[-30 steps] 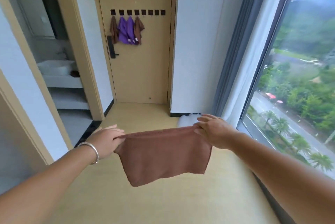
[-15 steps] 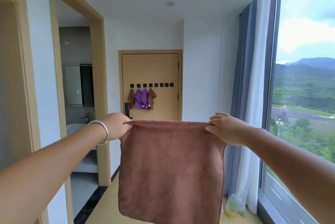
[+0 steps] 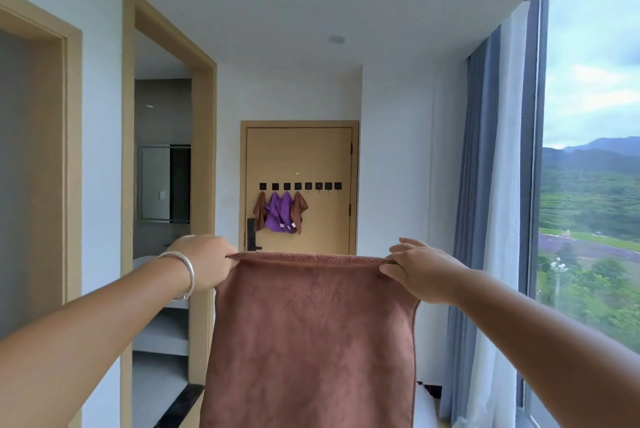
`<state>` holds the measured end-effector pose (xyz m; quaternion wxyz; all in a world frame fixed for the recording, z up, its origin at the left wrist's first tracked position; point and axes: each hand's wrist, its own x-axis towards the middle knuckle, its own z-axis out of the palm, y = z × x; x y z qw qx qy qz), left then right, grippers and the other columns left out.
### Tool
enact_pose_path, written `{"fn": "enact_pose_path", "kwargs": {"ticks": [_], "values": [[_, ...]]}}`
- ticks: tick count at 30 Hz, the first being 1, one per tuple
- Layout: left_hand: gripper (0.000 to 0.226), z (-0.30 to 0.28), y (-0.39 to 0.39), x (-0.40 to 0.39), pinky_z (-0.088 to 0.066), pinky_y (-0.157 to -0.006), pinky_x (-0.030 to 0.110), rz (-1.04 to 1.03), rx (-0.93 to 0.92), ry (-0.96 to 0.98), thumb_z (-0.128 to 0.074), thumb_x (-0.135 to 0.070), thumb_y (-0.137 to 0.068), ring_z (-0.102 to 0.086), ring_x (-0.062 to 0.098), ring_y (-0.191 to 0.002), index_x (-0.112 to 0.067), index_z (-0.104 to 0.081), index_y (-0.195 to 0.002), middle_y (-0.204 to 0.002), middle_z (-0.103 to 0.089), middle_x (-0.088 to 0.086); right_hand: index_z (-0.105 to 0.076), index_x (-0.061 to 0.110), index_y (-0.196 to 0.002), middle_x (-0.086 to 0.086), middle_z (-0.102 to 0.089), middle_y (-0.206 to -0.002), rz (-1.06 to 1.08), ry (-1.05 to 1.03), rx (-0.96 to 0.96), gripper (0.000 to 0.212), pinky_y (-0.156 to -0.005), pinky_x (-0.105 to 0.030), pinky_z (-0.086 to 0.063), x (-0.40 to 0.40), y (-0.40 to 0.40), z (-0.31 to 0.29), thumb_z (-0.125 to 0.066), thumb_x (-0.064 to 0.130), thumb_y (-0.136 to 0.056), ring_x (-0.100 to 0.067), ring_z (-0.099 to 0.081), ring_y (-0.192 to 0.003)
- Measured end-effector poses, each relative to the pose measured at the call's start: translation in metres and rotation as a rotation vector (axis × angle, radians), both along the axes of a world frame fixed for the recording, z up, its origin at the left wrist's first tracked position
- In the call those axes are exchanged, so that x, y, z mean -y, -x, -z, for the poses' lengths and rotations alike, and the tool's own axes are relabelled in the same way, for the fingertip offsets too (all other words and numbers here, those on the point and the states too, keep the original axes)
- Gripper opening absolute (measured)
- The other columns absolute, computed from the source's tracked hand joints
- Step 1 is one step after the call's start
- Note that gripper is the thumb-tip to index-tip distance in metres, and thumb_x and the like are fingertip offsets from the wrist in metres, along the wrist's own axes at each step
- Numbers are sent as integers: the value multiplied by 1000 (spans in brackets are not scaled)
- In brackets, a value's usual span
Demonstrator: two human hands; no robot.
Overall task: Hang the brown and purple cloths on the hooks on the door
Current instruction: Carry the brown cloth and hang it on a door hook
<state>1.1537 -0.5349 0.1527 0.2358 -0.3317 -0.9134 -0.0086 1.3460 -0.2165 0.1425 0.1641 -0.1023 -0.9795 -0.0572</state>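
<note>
view has swung up since a second ago, brown cloth (image 3: 311,337) now hangs full length | left hand (image 3: 207,263) and right hand (image 3: 420,270) each pinch a top corner | door (image 3: 299,157) well ahead, four hooks (image 3: 323,186) free at the row's right end | risk: a pinched corner could slip, or the hanging loop is hard to find with cloth spread wide

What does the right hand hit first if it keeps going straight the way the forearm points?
Nothing near: the right hand, holding the brown cloth, points down the hallway. Way looks free until the far wall beside the door; depth unclear.

Three brown cloths (image 3: 311,341), two purple cloths (image 3: 280,212), eight hooks (image 3: 300,186).
</note>
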Motion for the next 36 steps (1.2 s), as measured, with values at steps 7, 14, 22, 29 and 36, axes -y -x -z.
{"fn": "enact_pose_path", "kwargs": {"ticks": [7, 14, 22, 29, 36], "values": [[41, 14, 71, -19, -43, -72, 31, 12, 24, 0, -31, -35, -100, -58, 12, -76, -25, -57, -71, -80, -62, -8, -57, 29, -130, 9, -48, -139, 6, -27, 16, 53, -117, -40, -21, -20, 74, 6, -22, 54, -100, -15, -17, -145], [39, 12, 173, -44, -37, -61, 26, 46, 154, -22, -37, -37, -100, -56, 14, -74, -26, -51, -66, -81, -60, -3, -58, 29, -128, 10, -52, -132, 36, -59, 40, 52, -116, -42, -23, -38, 173, 4, -20, 53, -101, -15, -19, -144], [39, 19, 280, -69, -39, -58, 27, 50, 165, -35, -38, -36, -99, -55, 14, -66, -25, -52, -64, -71, -58, -3, -59, 31, -124, 11, -52, -132, 69, -14, 33, 51, -117, -40, -22, -65, 280, 14, -20, 54, -101, -14, -21, -143], [34, 35, 373, -106, -15, -117, 51, 79, 142, -31, -35, -34, -101, -5, 15, -147, -41, -63, -118, -159, -18, -8, -62, 31, -112, 15, -53, -115, 51, 7, 77, 49, -116, -41, -23, -106, 372, 26, -19, 53, -101, -13, -25, -141], [35, 49, 463, -168, -9, -118, 52, 56, 145, -116, -35, -36, -101, 3, 15, -147, -50, -56, -125, -161, -2, -8, -62, 27, -116, 8, -53, -129, 38, 3, 60, 51, -114, -39, -25, -172, 474, 33, -20, 52, -101, -14, -20, -143]]}}
